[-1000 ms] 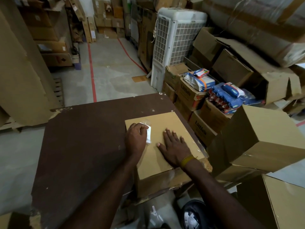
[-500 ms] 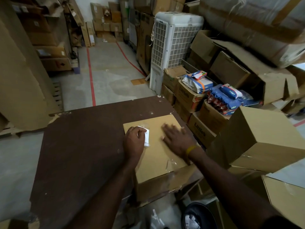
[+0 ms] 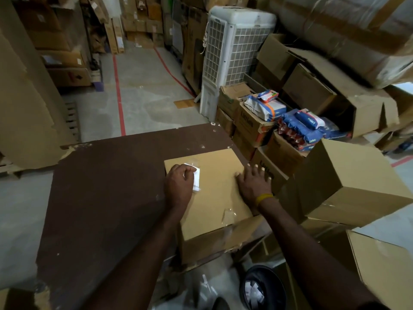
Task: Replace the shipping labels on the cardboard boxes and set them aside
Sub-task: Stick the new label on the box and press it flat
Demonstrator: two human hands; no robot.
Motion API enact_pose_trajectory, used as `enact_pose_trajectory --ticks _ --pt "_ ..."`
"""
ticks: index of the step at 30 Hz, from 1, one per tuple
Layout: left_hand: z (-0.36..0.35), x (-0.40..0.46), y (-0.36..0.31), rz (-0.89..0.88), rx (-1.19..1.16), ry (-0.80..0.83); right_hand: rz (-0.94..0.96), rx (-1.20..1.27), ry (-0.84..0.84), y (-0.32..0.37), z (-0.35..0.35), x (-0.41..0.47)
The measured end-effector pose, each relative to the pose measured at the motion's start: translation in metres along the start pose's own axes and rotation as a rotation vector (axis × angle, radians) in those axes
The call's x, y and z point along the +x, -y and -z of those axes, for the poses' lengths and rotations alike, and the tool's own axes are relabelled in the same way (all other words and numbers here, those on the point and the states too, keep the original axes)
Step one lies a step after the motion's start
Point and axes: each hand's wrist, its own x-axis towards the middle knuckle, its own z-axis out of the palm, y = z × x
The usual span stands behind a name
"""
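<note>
Dark-brown table (image 3: 100, 198): bears cardboard box (image 3: 214, 198) at its right edge. Left hand (image 3: 178, 186), fingers curled, presses white label (image 3: 196, 179) onto box top. Right hand (image 3: 253, 183), fingers spread flat, has slid to box's right edge since a second ago; lifting aside likely next.

A tall white plastic air cooler with grid panels (image 3: 232, 57) stands at one o'clock. Blue plastic packets (image 3: 306, 128) lie at two o'clock. A round black bin (image 3: 263, 289) sits at five o'clock.
</note>
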Motion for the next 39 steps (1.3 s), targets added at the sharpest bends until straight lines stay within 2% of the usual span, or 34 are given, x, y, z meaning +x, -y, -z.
enact_pose_trajectory --ticks 1,3,5,6,7,8,10,11,12,15,17,20,24,31,39 --pt "0.0 0.0 0.0 -0.003 0.003 0.009 0.032 -0.021 -0.019 0.003 -0.001 -0.006" --pt "0.001 -0.001 0.0 -0.019 0.004 0.009 0.326 -0.093 -0.046 0.022 -0.01 -0.039" --pt "0.002 0.0 -0.002 -0.008 -0.008 0.012 0.588 -0.12 0.043 0.034 -0.026 -0.082" --pt "0.003 -0.001 -0.003 0.007 -0.022 0.02 0.624 -0.17 0.045 0.029 -0.032 -0.09" --pt "0.004 -0.003 -0.006 0.019 -0.043 0.027 0.567 -0.189 0.007 0.019 -0.036 -0.084" --pt "0.006 -0.007 -0.009 0.031 -0.065 0.034 0.421 -0.168 -0.046 0.006 -0.037 -0.071" --pt "0.01 -0.025 -0.009 0.059 -0.104 0.033 0.01 0.048 -0.106 -0.024 -0.029 -0.045" --pt "0.01 -0.037 -0.005 0.077 -0.127 0.027 -0.111 0.173 -0.106 -0.037 -0.024 -0.036" --pt "0.011 -0.05 -0.003 0.098 -0.153 0.016 -0.145 0.281 -0.081 -0.045 -0.021 -0.035" --pt "0.011 -0.075 -0.003 0.145 -0.227 -0.022 0.012 0.396 -0.026 -0.046 -0.023 -0.05" --pt "0.01 -0.079 -0.013 0.173 -0.242 -0.025 0.04 0.41 -0.072 -0.046 -0.027 -0.06" --pt "0.011 -0.083 -0.036 0.214 -0.271 -0.003 -0.022 0.458 -0.148 -0.054 -0.025 -0.077" --pt "0.008 -0.107 -0.075 0.25 -0.354 0.068 -0.076 0.457 -0.256 -0.091 -0.016 -0.128" --pt "-0.04 -0.203 -0.181 0.233 -0.556 0.356 -0.311 0.497 -0.439 -0.214 0.015 -0.237" --pt "-0.159 -0.32 -0.271 0.14 -0.498 0.506 -0.509 0.485 -0.588 -0.382 0.046 -0.316"
